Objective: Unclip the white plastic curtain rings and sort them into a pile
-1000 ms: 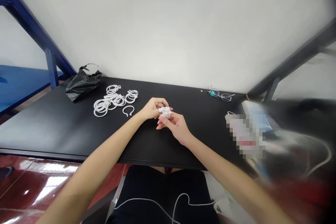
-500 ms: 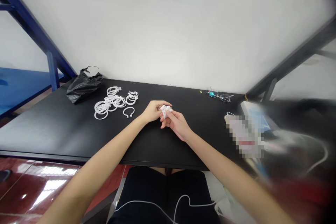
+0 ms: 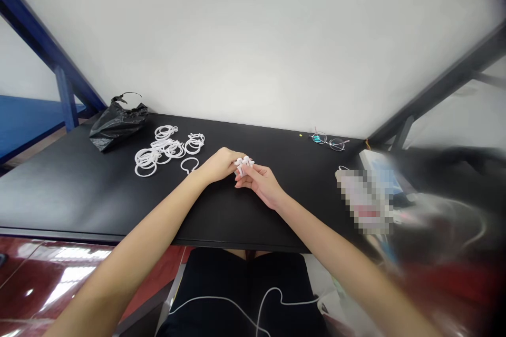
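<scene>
Several small white plastic clips [image 3: 242, 165] are bunched together above the middle of the black table. My right hand [image 3: 264, 185] pinches them from the right, thumb across the front and fingers curled beneath. From the left, my left hand [image 3: 222, 164] closes its fingers on the far side of the same clips; its fingertips are partly hidden. Left of my hands lies a loose group of white plastic rings [image 3: 169, 148] with small clip ends. One single ring [image 3: 190, 164] sits apart, close to my left wrist.
A crumpled black plastic bag [image 3: 118, 122] stands at the table's back left. Eyeglasses [image 3: 328, 140] lie at the back right. Farther right are a white box [image 3: 381, 168], a blurred-out item [image 3: 363, 202] and clear plastic wrap. A white cable [image 3: 221, 298] crosses my lap.
The view has shifted slightly. Both hands stay together at the clips, which now show more upright between my fingers. The rings on the table have not moved.
</scene>
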The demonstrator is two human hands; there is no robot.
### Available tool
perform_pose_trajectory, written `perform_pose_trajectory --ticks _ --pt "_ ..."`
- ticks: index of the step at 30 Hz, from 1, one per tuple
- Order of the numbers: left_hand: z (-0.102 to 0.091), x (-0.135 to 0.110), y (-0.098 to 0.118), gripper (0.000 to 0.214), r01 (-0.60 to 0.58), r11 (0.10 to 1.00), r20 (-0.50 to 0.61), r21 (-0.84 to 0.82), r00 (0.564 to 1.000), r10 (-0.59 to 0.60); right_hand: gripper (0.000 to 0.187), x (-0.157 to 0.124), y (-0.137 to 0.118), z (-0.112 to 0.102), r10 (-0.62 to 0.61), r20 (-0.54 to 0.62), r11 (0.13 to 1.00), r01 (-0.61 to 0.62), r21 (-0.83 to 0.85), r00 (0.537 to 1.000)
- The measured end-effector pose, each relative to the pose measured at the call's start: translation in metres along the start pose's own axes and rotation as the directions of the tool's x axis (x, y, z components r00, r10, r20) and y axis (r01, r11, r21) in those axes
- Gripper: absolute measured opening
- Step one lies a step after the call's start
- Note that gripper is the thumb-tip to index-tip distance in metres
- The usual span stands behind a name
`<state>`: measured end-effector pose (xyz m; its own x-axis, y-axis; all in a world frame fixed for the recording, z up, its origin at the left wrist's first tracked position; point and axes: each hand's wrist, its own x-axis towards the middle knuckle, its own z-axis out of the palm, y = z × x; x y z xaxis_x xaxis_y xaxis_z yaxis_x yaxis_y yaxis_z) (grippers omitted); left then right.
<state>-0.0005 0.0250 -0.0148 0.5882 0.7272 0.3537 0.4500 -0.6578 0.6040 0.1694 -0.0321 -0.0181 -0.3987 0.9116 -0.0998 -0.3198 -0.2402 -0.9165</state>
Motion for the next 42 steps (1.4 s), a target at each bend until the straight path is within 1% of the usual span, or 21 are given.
perform_pose_trajectory --ticks 3,5,9,13,17,19,21,23,24,26,27,29,31,32,33,34,36,37,39,41,42 --pt "0.003 0.003 -0.003 0.036 0.1 0.991 -0.114 -0.085 0.987 -0.11 0.033 -0.004 -0.001 0.007 -0.07 -0.019 0.995 0.069 -0.076 0.997" --pt "0.006 0.005 -0.004 0.042 0.132 0.98 -0.137 -0.15 0.979 -0.153 0.032 -0.006 -0.001 0.009 -0.096 -0.035 0.99 0.092 -0.103 0.995" --pt "0.009 0.006 -0.005 0.042 0.094 0.976 -0.125 -0.198 0.985 -0.12 0.033 -0.005 -0.001 0.007 -0.094 -0.056 0.991 0.088 -0.104 0.994" --pt "0.009 0.004 -0.008 0.032 0.045 0.991 -0.1 -0.122 0.993 -0.057 0.033 0.0 0.002 0.001 -0.055 -0.066 0.996 0.05 -0.073 0.996" --pt "0.008 0.003 -0.009 0.026 0.058 0.998 -0.06 -0.028 0.996 -0.059 0.033 0.003 0.004 -0.001 -0.017 -0.081 0.997 0.011 -0.073 0.997" --pt "0.007 0.002 -0.009 0.021 0.09 0.996 -0.059 0.011 0.994 -0.089 0.034 0.005 0.004 -0.003 -0.035 -0.091 0.995 0.026 -0.098 0.995" --pt "0.005 0.002 -0.007 0.018 0.138 0.99 -0.075 0.024 0.988 -0.136 0.034 0.008 0.005 -0.006 -0.105 -0.112 0.986 0.089 -0.142 0.988" --pt "0.004 0.001 -0.006 0.021 0.185 0.983 -0.078 0.01 0.98 -0.184 0.032 0.011 0.006 -0.013 -0.194 -0.148 0.963 0.159 -0.218 0.97" --pt "0.004 0.001 -0.006 0.024 0.203 0.979 -0.071 0.004 0.977 -0.202 0.03 0.013 0.007 -0.017 -0.226 -0.166 0.947 0.176 -0.269 0.96" --pt "0.003 0.0 -0.007 0.028 0.227 0.974 -0.041 0.009 0.973 -0.226 0.026 0.017 0.009 -0.025 -0.263 -0.187 0.901 0.172 -0.397 0.946" --pt "0.001 0.0 -0.009 0.03 0.233 0.972 -0.021 0.014 0.972 -0.233 0.023 0.018 0.01 -0.029 -0.281 -0.183 0.862 0.164 -0.479 0.942" --pt "-0.004 0.001 -0.013 0.036 0.246 0.969 0.026 0.001 0.969 -0.246 0.019 0.019 0.012 -0.034 -0.34 -0.15 0.739 0.165 -0.653 0.928" --pt "-0.013 0.003 -0.015 0.039 0.279 0.958 0.075 -0.065 0.959 -0.274 0.02 0.019 0.013 -0.036 -0.399 -0.095 0.613 0.188 -0.768 0.912" --pt "-0.02 0.004 -0.015 0.039 0.301 0.948 0.083 -0.104 0.952 -0.293 0.022 0.019 0.014 -0.036 -0.419 -0.068 0.569 0.203 -0.797 0.906" --pt "-0.028 0.005 -0.015 0.04 0.324 0.936 0.075 -0.135 0.946 -0.316 0.024 0.018 0.013 -0.036 -0.431 -0.047 0.542 0.217 -0.812 0.901" --pt "-0.038 0.005 -0.014 0.041 0.343 0.927 0.044 -0.151 0.939 -0.34 0.025 0.018 0.013 -0.036 -0.437 -0.03 0.527 0.229 -0.819 0.899" --pt "-0.062 0.0 -0.014 0.04 0.369 0.92 -0.124 -0.133 0.914 -0.385 0.027 0.016 0.012 -0.035 -0.447 -0.016 0.518 0.243 -0.82 0.895" --pt "-0.075 -0.006 -0.016 0.041 0.389 0.913 -0.212 -0.124 0.888 -0.408 0.027 0.016 0.012 -0.034 -0.453 -0.018 0.522 0.249 -0.816 0.891" --pt "-0.103 -0.023 -0.025 0.042 0.448 0.889 -0.376 -0.096 0.811 -0.449 0.025 0.014 0.01 -0.034 -0.462 -0.024 0.539 0.259 -0.801 0.887" --pt "-0.127 -0.048 -0.043 0.04 0.53 0.848 -0.515 0.025 0.733 -0.443 0.024 0.013 0.008 -0.034 -0.469 -0.027 0.545 0.265 -0.795 0.883" --pt "-0.136 -0.061 -0.054 0.04 0.583 0.809 -0.554 0.075 0.699 -0.452 0.023 0.012 0.007 -0.033 -0.473 -0.026 0.54 0.267 -0.798 0.881"
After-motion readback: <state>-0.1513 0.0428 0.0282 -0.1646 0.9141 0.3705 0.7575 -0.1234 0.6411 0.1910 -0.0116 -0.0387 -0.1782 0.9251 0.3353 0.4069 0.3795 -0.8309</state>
